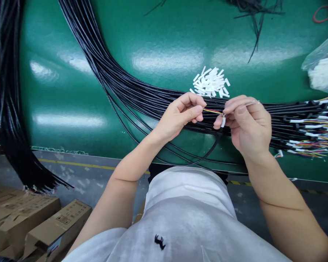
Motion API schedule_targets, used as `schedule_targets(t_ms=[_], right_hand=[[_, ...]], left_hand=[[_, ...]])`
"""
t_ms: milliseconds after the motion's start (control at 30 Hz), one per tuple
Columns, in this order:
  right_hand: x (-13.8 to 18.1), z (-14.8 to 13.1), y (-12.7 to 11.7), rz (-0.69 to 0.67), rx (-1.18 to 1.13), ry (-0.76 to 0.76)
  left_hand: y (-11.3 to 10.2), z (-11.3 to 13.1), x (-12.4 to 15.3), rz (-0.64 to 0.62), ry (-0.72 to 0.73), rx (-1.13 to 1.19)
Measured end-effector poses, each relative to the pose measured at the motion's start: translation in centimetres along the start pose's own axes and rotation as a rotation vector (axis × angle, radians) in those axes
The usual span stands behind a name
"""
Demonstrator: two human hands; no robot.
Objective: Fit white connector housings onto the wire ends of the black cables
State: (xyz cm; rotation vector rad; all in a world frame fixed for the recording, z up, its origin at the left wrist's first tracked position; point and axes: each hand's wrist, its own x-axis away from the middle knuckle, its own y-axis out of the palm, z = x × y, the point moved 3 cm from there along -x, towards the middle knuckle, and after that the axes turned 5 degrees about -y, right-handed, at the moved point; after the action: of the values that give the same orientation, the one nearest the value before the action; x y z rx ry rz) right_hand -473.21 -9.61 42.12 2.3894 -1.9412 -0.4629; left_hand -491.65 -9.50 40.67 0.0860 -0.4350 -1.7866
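Between thumb and fingers, my left hand [186,111] pinches the ends of thin coloured wires [212,111], red and yellow among them. My right hand [247,125] is closed at the other end of these wires, where they leave a black cable [214,145]. A short white sleeve [223,121] hangs at that spot by the right fingertips. A thin pale strand, perhaps bare wire, sticks out above the right thumb; its exact kind I cannot tell. The cable loops down near the table edge. Beneath both hands runs a thick bundle of black cables [153,96].
A pile of short white tubes [211,83] lies just beyond the hands on the green table [120,32]. Finished-looking cable ends [314,136] with white sleeves spread at right, near a plastic bag [326,69]. Another cable bundle [5,91] hangs over the left edge above cardboard boxes [57,225].
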Motion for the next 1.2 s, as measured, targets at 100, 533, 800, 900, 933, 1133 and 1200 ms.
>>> schedule_targets(t_ms=[100, 533, 800, 900, 933, 1133, 1200], right_hand=[[0.0, 0.2, -0.1, -0.014, -0.006, 0.012], [0.1, 0.1, -0.4, -0.048, 0.132, -0.06], [0.3, 0.1, -0.3, -0.126, 0.465, -0.132], [0.1, 0.2, -0.2, -0.13, 0.458, -0.135], [0.1, 0.3, -0.2, -0.126, 0.432, -0.126], [0.1, 0.8, -0.7, -0.007, 0.188, -0.009], [0.2, 0.9, -1.1, 0.001, 0.168, 0.054]], left_hand=[[-0.1, -0.1, 0.0, 0.006, 0.018, -0.017], [0.6, 0.6, 0.7, -0.023, 0.25, -0.377], [1.5, -0.2, 1.5, 0.203, 0.699, -0.936], [1.8, -0.2, 1.7, 0.253, 0.864, -1.035], [1.8, -0.1, 1.8, 0.274, 0.921, -1.06], [1.3, -0.1, 1.7, 0.296, 0.832, -1.198], [0.9, -0.1, 1.7, 0.302, 0.84, -1.169]])
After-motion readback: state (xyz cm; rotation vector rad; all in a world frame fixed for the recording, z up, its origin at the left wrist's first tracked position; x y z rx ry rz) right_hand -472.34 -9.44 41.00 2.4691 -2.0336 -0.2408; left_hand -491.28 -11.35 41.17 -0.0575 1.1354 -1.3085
